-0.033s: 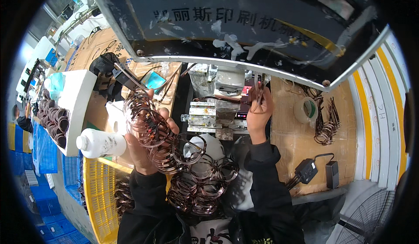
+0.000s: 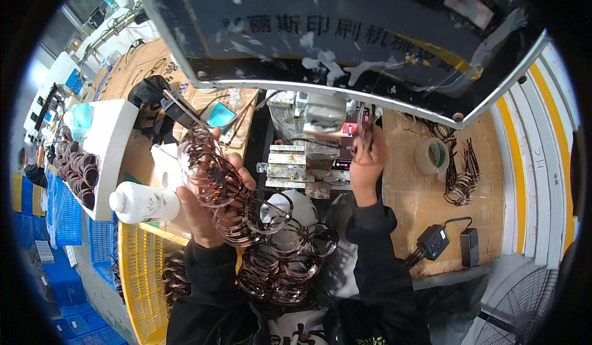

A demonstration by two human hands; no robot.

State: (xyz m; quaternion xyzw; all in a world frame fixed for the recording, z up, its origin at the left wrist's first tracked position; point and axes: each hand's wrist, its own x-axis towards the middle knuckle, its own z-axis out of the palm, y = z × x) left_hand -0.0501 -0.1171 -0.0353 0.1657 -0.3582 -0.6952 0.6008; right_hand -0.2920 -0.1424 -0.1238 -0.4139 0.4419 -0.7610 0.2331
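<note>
Clearly, brown frames sit bunched in the gripping left hand, while the right hand pinches a blurred frame

Two hands, one large white bottle, one tape roll.
Two black boxes sit by the bench's near right corner; one yellow basket; one fan; brown frames overlap, probably dozens.

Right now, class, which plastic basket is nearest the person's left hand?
The yellow basket, below and left of the left hand in view; the blue baskets sit farther left.
</note>
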